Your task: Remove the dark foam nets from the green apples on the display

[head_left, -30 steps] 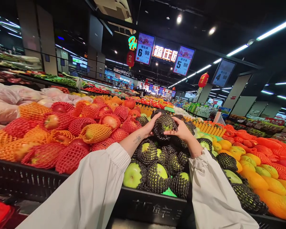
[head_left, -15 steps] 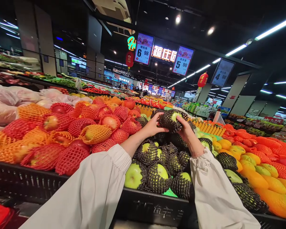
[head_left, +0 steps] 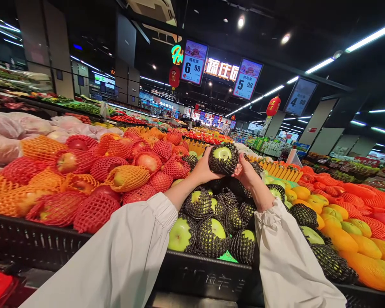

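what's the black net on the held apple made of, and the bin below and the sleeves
Net: probably plastic foam, matt, from its thick, soft-looking strands. Bin: likely hard plastic, faintly shiny along its straight rim. Sleeves: matt cloth, going by loose folds and gathered cuffs; fibre unclear.

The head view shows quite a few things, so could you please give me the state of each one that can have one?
Held apple: raised, black net partly covering it, green top bare
Left hand: closed on the held apple
Right hand: beside the held apple, fingers bent, contact unclear
Green apples: heaped, mostly in black nets
Red apples: heaped, in red or orange nets
Orange fruit: heaped, bare
Price screen: lit, showing 6.98
Ceiling light: on
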A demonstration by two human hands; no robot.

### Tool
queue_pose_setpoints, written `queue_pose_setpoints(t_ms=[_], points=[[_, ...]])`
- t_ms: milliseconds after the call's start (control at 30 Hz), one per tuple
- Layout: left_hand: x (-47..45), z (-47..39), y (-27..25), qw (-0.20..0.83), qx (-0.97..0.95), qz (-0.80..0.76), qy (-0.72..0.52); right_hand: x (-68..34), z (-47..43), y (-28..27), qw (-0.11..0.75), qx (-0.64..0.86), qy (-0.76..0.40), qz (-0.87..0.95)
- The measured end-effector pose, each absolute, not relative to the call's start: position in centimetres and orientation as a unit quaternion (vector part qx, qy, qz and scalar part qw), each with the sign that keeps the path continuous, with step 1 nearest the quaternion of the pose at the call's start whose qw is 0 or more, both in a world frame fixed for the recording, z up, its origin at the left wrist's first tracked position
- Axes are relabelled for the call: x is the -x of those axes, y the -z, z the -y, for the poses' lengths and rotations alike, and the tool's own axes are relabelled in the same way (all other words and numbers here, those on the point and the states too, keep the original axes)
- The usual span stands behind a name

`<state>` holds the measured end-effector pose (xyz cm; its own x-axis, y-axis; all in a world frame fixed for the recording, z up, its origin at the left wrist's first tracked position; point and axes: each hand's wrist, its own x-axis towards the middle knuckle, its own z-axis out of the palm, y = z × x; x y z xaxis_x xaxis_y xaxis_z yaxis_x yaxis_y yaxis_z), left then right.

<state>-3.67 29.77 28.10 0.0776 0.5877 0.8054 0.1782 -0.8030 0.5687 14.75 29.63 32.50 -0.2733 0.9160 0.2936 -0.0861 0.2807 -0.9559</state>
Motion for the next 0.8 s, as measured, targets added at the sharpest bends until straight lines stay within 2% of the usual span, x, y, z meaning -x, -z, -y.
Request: queue_pose_setpoints(t_ms=[133,267,433,633,733,800], points=[[3.73,-30.06,-27.93,0.173,-0.668,-0.297,-0.660,-15.13,-29.57,-32.68,0.520,0.307,-0.480,0.636],[3.75,-29.80,-27.93,0.159,-0.669,-0.340,-0.642,-15.25,-29.37,-32.74,0.517,0.299,-0.458,0.659],[3.45,-30.23,-27.92,0.198,-0.633,-0.341,-0.666,-15.32,-29.72,-32.80,0.529,0.293,-0.467,0.645],[3.44,-30.56,-28.05,0.252,-0.596,-0.297,-0.702,-15.26,-30.15,-32.42,0.512,0.362,-0.327,0.707],[3.58,-30.17,-28.03,0.206,-0.608,-0.346,-0.684,-14.90,-29.73,-32.30,0.551,0.309,-0.249,0.734],[3.70,-29.83,-28.09,0.153,-0.625,-0.389,-0.659,-14.55,-29.32,-32.25,0.542,0.276,-0.223,0.762]])
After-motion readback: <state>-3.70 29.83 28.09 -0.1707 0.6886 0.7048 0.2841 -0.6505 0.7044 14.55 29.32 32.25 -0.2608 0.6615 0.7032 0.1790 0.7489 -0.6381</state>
